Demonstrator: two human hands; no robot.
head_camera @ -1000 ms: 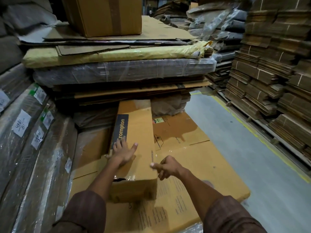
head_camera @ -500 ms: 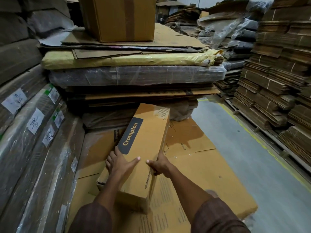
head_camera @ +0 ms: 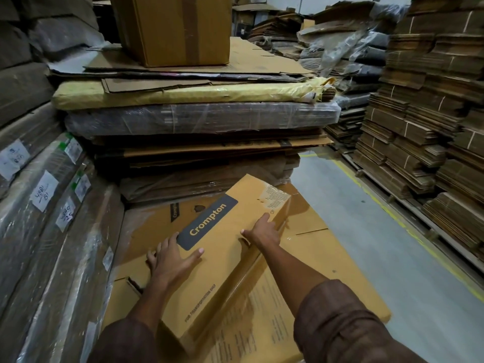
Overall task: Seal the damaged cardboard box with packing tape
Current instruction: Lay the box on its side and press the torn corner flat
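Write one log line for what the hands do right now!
left hand flat on Crompton box | right hand pressing box's right edge | box lies angled on flat cardboard | tape not seen

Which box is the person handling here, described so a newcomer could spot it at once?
Start at the tall pile of flattened cardboard ahead, then drop to the low stack of flat yellow cartons before it. On top lies a long, narrow Crompton box, angled, under the left hand and right hand. It alone is assembled, with a dark logo panel.
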